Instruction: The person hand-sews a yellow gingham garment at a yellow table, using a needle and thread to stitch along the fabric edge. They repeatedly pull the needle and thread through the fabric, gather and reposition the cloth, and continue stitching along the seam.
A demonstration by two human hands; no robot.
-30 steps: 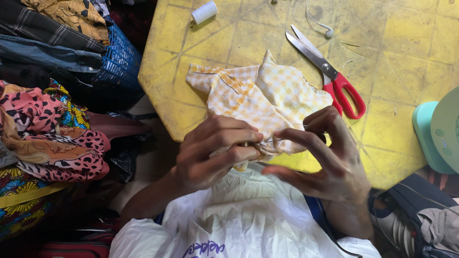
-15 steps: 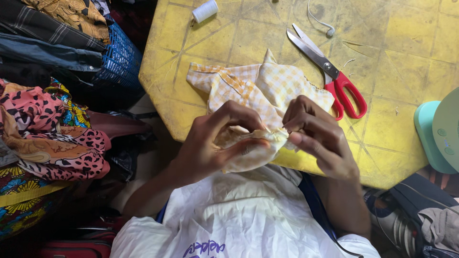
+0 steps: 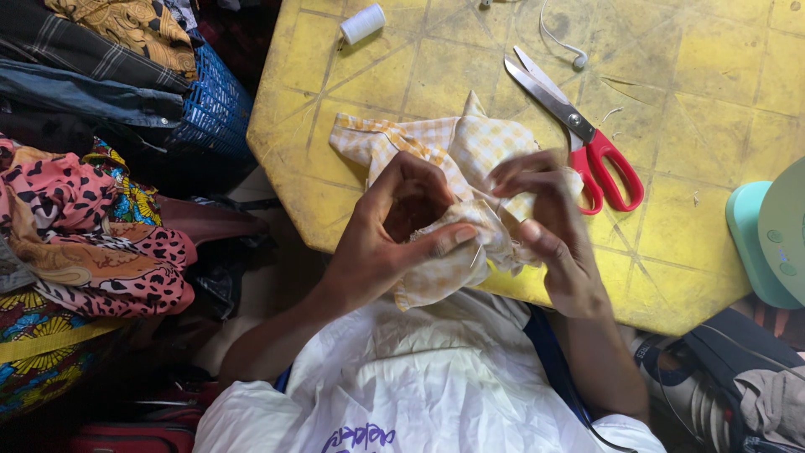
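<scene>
— What's the setting?
— A scuffed yellow bench [image 3: 696, 109] carrying red-handled scissors [image 3: 587, 138] and a white thread spool [image 3: 362, 23], with piled patterned clothes [image 3: 92, 226] on its left.
— And the hands?
— The left hand [image 3: 381, 243] pinches the yellow checked cloth [image 3: 453, 168] at the bench's near edge. The right hand [image 3: 549, 231] is blurred, seemingly gripping it too. A teal object [image 3: 767, 243] is cut off.

The person wears a white top [image 3: 419, 377] of thin, slightly glossy cloth that creases in soft folds across the near middle of the view. Purple lettering sits at its near edge, partly cut off by the frame. A blue strip shows at each side of the white cloth, left and right, like a layer beneath. Both forearms are bare. The left hand [image 3: 394, 235] and right hand [image 3: 553, 226] carry no rings, watch or bracelets.
</scene>
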